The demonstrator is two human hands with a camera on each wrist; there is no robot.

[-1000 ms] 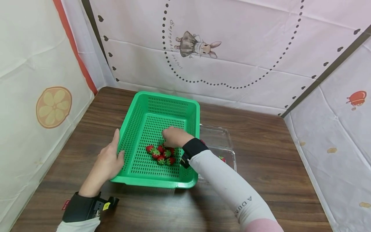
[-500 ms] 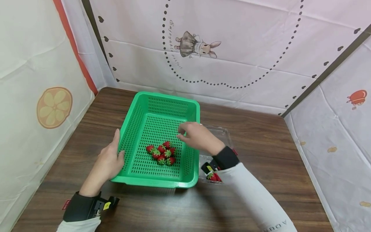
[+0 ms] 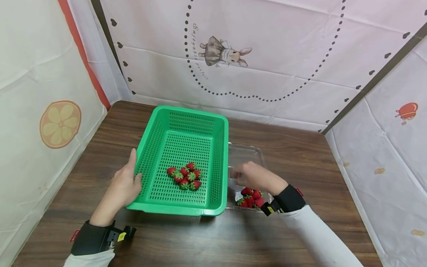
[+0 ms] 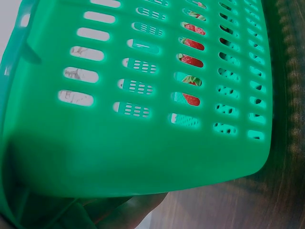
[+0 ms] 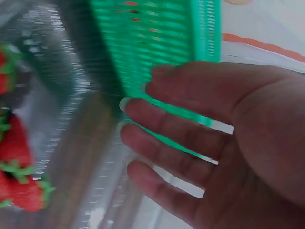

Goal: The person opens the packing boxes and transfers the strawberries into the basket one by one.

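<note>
A green perforated plastic basket (image 3: 197,112) stands on the table with several strawberries (image 3: 184,176) heaped on its floor. My left hand (image 3: 124,186) grips its left rim, the thumb on the inner side; the left wrist view shows the basket's slotted wall (image 4: 119,157) up close with fingers (image 4: 136,210) at its lower edge. My right hand (image 3: 256,176) is above the clear hinged plastic box (image 3: 246,152) right of the basket. In the right wrist view its fingers (image 5: 167,152) are spread and hold nothing. Several strawberries (image 3: 255,199) lie at the box's near end.
The wooden table (image 3: 293,163) extends right of the box and in front of the basket. Printed white cloths (image 3: 280,48) hang behind and at both sides. The box sits tight against the basket's right side.
My right hand has left the strawberries in the basket, with its fingers apart, and moved right over the plastic box. My left hand stays on the basket's rim.
</note>
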